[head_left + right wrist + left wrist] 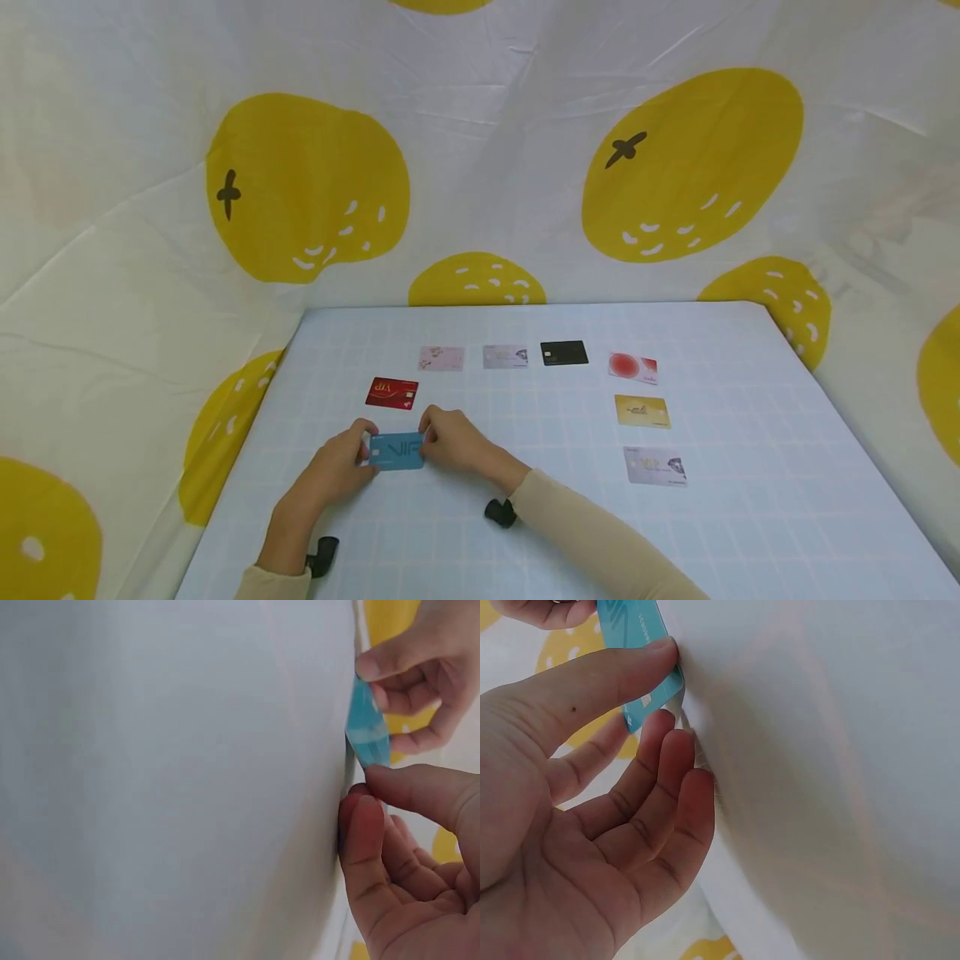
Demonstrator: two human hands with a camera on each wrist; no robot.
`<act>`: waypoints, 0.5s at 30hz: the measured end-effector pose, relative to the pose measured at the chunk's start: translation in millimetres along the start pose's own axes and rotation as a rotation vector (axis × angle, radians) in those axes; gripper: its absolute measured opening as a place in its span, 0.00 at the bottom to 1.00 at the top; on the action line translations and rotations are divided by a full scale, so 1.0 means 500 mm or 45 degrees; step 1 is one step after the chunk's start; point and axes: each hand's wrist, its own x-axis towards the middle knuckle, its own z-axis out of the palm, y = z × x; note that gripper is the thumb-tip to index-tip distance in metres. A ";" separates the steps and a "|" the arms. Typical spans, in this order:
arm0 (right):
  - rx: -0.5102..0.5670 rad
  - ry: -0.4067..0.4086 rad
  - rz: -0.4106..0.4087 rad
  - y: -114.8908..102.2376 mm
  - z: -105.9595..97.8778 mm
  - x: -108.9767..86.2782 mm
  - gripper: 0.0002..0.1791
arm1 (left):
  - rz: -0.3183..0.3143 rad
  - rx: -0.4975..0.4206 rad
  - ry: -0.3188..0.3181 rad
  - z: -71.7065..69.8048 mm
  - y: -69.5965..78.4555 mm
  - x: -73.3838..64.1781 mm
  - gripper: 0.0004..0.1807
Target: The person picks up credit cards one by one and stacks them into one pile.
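A blue VIP card [397,451] with a chip at its left end lies between both hands near the front left of the table. My left hand [339,467] holds the card's left end, thumb at the near corner and index finger at the far one. At the opposite end, my right hand [452,441] pinches the card between thumb and fingers. In the right wrist view the card [366,724] looks tilted, with its lower edge close to the tabletop. Just beyond the blue card lies a red VIP card [392,393].
Across the back of the white table [525,475] lie a pink card [441,358], a silver card [506,357] and a black card [564,352]. Down the right side are a white card with a red circle [633,367], a gold card [642,411] and another silver card [655,466].
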 end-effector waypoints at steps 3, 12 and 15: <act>0.046 0.017 -0.004 0.005 0.002 0.002 0.10 | 0.011 -0.023 0.013 -0.001 -0.003 -0.002 0.27; 0.201 0.039 0.074 0.013 -0.001 0.005 0.09 | -0.054 -0.143 0.056 -0.005 -0.011 -0.006 0.21; 0.250 0.055 0.102 0.013 -0.004 0.005 0.08 | -0.067 -0.184 0.082 -0.006 -0.015 -0.007 0.21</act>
